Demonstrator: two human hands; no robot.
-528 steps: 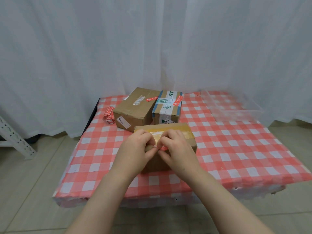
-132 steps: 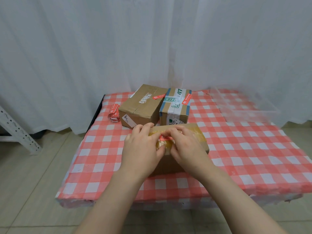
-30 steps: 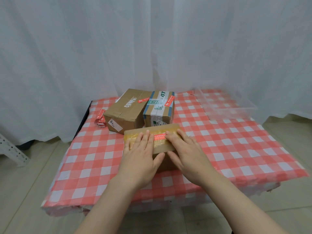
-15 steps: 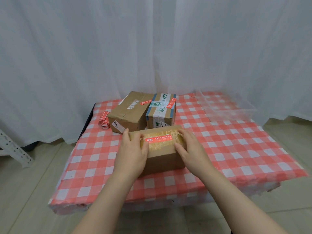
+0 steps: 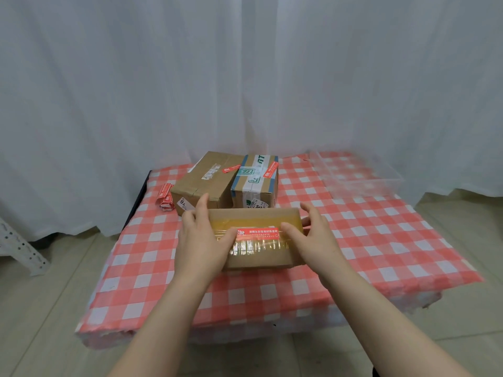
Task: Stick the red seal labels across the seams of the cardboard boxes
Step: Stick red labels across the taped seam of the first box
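Looking down past our two bare forearms, we see a bench [image 5: 381, 240] covered in a red-and-white checked cloth, with a white curtain [image 5: 245, 77] hanging behind it. At the far left, a pale perforated metal rack [image 5: 21, 248] stands on the floor. Near the bench's back left corner lies a curled strip of red seal labels [image 5: 164, 197]. Just right of it sits a plain brown box [image 5: 202, 183] with a small red label [image 5: 230, 168] on top. Touching it is a second box [image 5: 254, 183] wrapped in white and green printed tape, with another red label [image 5: 271, 170] on top. In front of them is the near box [image 5: 258, 257], its top covered in glossy yellowish tape, with a red seal label [image 5: 257, 232] stuck lengthwise on that tape. Our left hand [image 5: 200, 240] grips this box's left end, thumb laid on top and reaching the label's left end. Our right hand [image 5: 317, 238] grips the right end, thumb reaching the label's right end. Farther right, at the back, stands a clear plastic tray [image 5: 362, 183].
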